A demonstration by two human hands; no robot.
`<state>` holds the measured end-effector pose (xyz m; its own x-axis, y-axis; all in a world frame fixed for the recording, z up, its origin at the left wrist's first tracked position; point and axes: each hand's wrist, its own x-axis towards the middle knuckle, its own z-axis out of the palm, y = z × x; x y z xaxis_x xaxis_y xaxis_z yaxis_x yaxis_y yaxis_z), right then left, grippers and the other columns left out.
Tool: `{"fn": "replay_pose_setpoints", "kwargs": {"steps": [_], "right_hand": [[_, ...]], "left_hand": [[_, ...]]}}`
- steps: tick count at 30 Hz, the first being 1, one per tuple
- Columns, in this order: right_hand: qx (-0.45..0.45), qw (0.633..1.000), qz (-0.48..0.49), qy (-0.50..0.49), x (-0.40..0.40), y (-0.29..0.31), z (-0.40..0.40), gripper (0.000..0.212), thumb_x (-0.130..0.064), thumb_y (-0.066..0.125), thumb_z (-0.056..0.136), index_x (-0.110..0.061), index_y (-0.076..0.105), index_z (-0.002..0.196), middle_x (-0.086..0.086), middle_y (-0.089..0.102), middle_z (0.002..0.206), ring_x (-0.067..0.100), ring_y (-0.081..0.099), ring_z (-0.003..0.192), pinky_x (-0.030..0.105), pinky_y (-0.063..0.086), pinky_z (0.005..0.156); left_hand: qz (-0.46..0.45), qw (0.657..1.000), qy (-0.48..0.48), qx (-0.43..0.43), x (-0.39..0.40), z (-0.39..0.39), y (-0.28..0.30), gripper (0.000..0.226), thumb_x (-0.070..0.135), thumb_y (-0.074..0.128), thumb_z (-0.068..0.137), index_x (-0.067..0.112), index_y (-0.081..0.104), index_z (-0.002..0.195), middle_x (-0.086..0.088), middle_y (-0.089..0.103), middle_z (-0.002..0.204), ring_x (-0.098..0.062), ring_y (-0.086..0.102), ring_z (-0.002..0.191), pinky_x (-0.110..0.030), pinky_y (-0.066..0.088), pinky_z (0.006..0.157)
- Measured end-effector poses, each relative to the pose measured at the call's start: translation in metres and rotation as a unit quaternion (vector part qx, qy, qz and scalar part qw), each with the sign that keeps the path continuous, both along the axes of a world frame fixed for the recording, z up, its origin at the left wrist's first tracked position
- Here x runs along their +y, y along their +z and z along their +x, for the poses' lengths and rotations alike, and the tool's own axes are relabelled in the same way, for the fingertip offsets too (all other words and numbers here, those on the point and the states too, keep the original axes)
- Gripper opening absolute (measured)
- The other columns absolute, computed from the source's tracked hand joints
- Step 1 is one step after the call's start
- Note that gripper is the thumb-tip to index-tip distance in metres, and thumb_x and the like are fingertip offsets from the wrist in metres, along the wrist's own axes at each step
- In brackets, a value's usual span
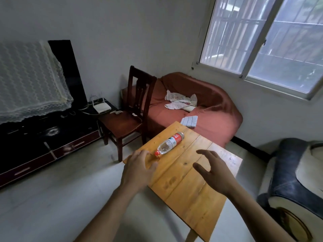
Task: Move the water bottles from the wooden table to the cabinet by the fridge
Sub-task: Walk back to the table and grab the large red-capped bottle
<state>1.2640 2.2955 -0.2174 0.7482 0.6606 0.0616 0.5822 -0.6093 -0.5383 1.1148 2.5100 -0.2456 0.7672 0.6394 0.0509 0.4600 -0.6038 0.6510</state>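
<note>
A: Where are the hands?
B: Both reach out over the table (188, 189). The left hand (138, 169) is at the table's left edge, fingers loosely spread, holding nothing. The right hand (214, 169) hangs above the planks, fingers spread and a little bent, thumb out, also empty.

A: And the bottle?
B: The bottle (170, 144) lies on its side on the table, just beyond the hands. Its red cap points at the left hand, near the fingertips; whether they touch I cannot tell. The right hand is well apart from it.

A: What lies around?
B: A chair (130, 116) stands left of the table, a sofa (206, 110) behind it under the window (265, 42)
</note>
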Motion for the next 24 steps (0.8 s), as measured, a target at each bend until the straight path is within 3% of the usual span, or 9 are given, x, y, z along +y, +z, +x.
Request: {"fn": "replay_pose_setpoints", "kwargs": {"steps": [6,12,18,24], "right_hand": [[0.020,0.999,-0.025,-0.035,0.042,-0.013,0.044,0.053,-0.046,0.058,0.094,-0.030,0.044,0.142,-0.001,0.041,0.151,0.017,0.052,0.124,0.028,0.047,0.098],[0.038,0.997,-0.007,-0.059,0.082,-0.041,0.129,0.053,-0.050,0.057,0.093,-0.032,0.043,0.141,-0.002,0.042,0.150,0.018,0.050,0.127,0.033,0.050,0.100],[0.092,0.991,0.058,-0.079,0.125,-0.080,0.213,0.049,-0.040,0.059,0.095,-0.026,0.048,0.140,-0.002,0.049,0.144,0.013,0.047,0.128,0.024,0.041,0.097],[0.134,0.987,0.021,-0.090,0.144,-0.108,0.265,0.051,-0.045,0.059,0.094,-0.030,0.045,0.141,-0.005,0.045,0.146,0.012,0.048,0.128,0.031,0.049,0.101]], "left_hand": [[-0.020,0.998,-0.046,0.043,0.050,0.059,-0.021,0.049,0.052,0.057,0.091,0.030,0.047,0.134,0.003,0.047,0.135,-0.017,0.046,0.123,-0.040,0.050,0.097],[-0.019,0.995,-0.063,0.078,0.085,0.141,-0.040,0.045,0.050,0.058,0.092,0.032,0.047,0.131,0.006,0.046,0.135,-0.013,0.044,0.121,-0.028,0.044,0.089],[-0.013,0.987,-0.060,0.147,0.115,0.217,-0.054,0.046,0.050,0.058,0.091,0.032,0.047,0.132,0.006,0.045,0.140,-0.015,0.042,0.128,-0.034,0.045,0.101],[-0.027,0.983,-0.065,0.170,0.144,0.283,-0.080,0.048,0.048,0.059,0.093,0.028,0.048,0.135,0.004,0.047,0.139,-0.014,0.043,0.127,-0.028,0.042,0.096]]}}
